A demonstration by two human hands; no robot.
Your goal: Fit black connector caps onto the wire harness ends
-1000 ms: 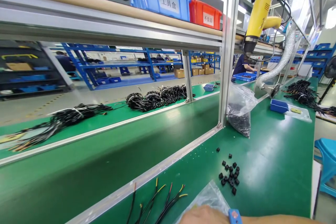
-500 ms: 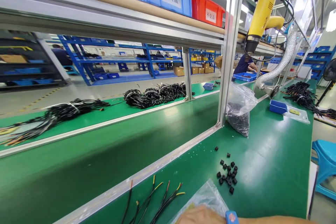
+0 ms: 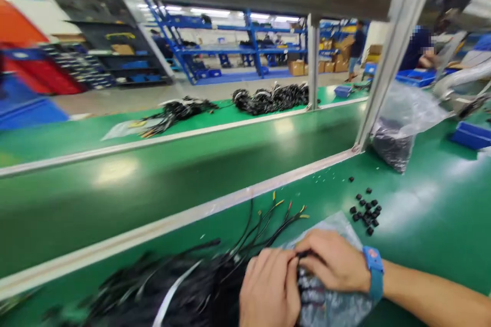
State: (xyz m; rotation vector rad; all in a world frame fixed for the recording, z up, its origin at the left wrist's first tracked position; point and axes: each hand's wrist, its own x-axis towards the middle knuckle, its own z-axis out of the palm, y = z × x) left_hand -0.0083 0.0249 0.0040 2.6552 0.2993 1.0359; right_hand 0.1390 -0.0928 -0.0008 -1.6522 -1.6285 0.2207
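Observation:
My left hand (image 3: 270,286) and my right hand (image 3: 332,260) meet at the bottom middle, fingertips close together. The fingers of my left hand are curled over a black cable beside the bundle of black cables (image 3: 184,286). A short black stretch of cable (image 3: 303,254) shows between the hands, pinched by my right hand; its end is hidden. Under the right hand lies a clear plastic bag (image 3: 345,225). Stripped cable ends with yellow and red tips (image 3: 284,214) fan out just beyond my hands. Several small black blocks (image 3: 366,212) are scattered to the right of the bag.
A metal post (image 3: 387,76) rises from the bench rail (image 3: 268,183), beside a clear bag of dark parts (image 3: 395,138). A blue bin (image 3: 473,135) stands at right. More cable bundles (image 3: 268,99) rest on the far green bench. A co-worker (image 3: 416,48) is at back right.
The view has swung left and down. My left hand and the large cable bundle have come into view, and my right hand now shows in full, fingers pinched.

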